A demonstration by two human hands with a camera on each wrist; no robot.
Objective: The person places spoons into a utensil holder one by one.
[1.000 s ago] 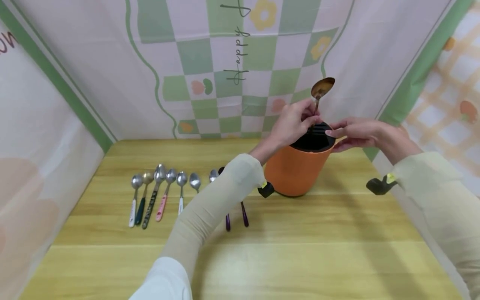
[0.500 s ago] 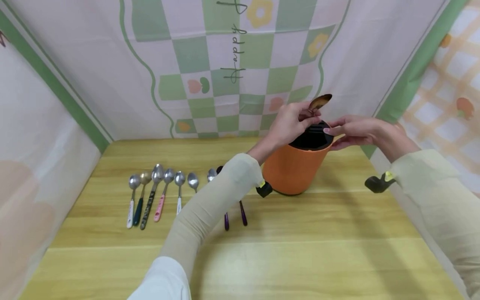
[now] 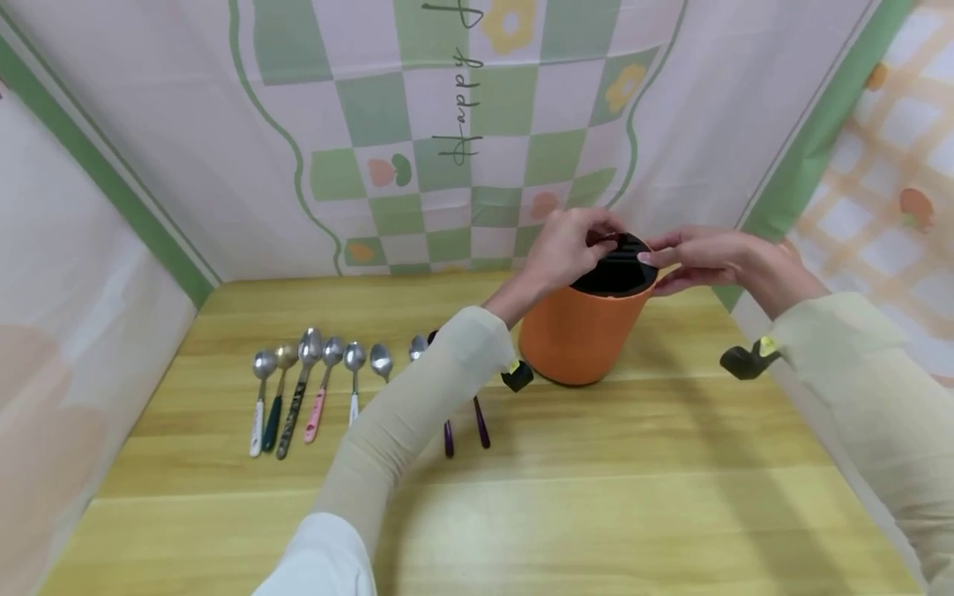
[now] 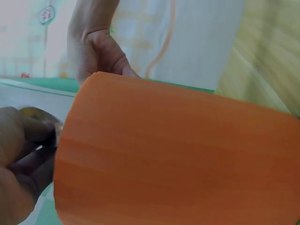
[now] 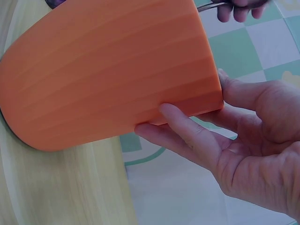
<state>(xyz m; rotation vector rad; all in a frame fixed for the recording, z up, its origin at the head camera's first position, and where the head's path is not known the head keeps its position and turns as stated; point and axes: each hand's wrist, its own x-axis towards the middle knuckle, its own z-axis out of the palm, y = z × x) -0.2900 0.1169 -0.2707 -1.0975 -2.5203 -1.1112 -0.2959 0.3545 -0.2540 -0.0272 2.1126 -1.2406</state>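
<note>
An orange utensil holder [image 3: 577,343] with a black slotted inside stands upright on the table, right of the middle. At its rim my left hand [image 3: 566,247] pinches a brownish metal spoon. The spoon's bowl [image 4: 40,114] shows past the fingers in the left wrist view, and its stem enters the holder's mouth. In the head view the hand hides nearly all of the spoon. My right hand [image 3: 708,255] steadies the holder from the right, its thumb [image 5: 241,91] at the rim and its fingers [image 5: 183,126] against the outer wall.
Several spoons with varied handles, among them a pink-handled spoon [image 3: 316,406], lie in a row on the wooden table [image 3: 581,497]. My left sleeve [image 3: 417,406] covers part of that row. A patterned cloth [image 3: 432,157] rises behind the table.
The spoon has gone down into the holder, its bowl dropping from well above my left hand to behind the fingers. My right hand keeps its place on the holder.
</note>
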